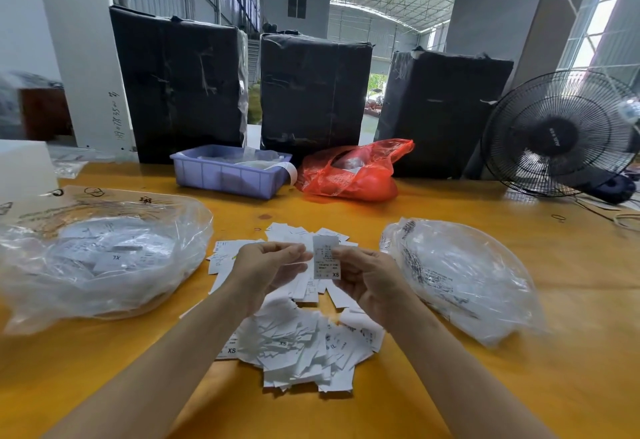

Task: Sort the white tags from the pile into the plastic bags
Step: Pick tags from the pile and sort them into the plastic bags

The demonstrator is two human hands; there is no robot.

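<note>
The yellow tabletop [450, 386] carried everything, and most of the work still lay on it. Largest of the task's things was the left plastic bag [100, 262], already holding a fair layer of tags, one of them marked XL. The right plastic bag [464, 276] lay well apart on the other side; through the crinkled film it looked nearly bare, though the glare made that hard to judge.

Between the two bags sat the pile of white tags [298, 345], still thick and spread loosely toward the person, with several XS marks showing. By that measure the sorting was at an early or middle stage, with far more tags waiting than bagged.

Above the pile, the right hand [367, 282] pinched a single tag [326, 257] marked XS, held upright for reading. The left hand [266, 265] was loosely curled, its fingertips meeting the tag's left edge. That tag belonged to neither bag yet.
</note>
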